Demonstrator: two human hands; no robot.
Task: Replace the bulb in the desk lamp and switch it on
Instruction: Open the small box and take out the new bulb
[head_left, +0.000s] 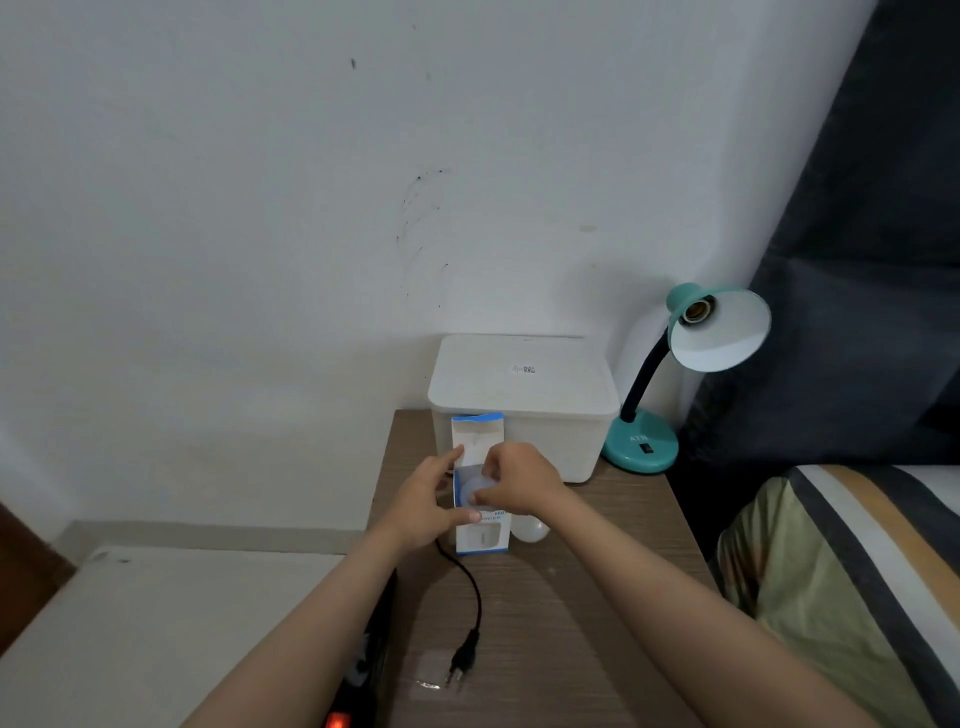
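Note:
A teal desk lamp (691, 358) stands at the back right of the wooden table, its socket (696, 310) bare with no bulb in it. A white and blue bulb box (480, 538) stands upright in the middle, top flap open. My left hand (423, 506) grips the box's left side. My right hand (519, 480) pinches a white bulb (475, 488) at the box's opening. A second white bulb (531, 529) lies on the table just right of the box. The lamp's black plug (462, 662) rests unplugged near the front.
A white lidded plastic bin (524, 395) sits behind the box against the wall. A black power strip (363, 675) with a lit red switch hangs at the table's left edge (382, 499). A bed with a striped cover (857, 561) is on the right.

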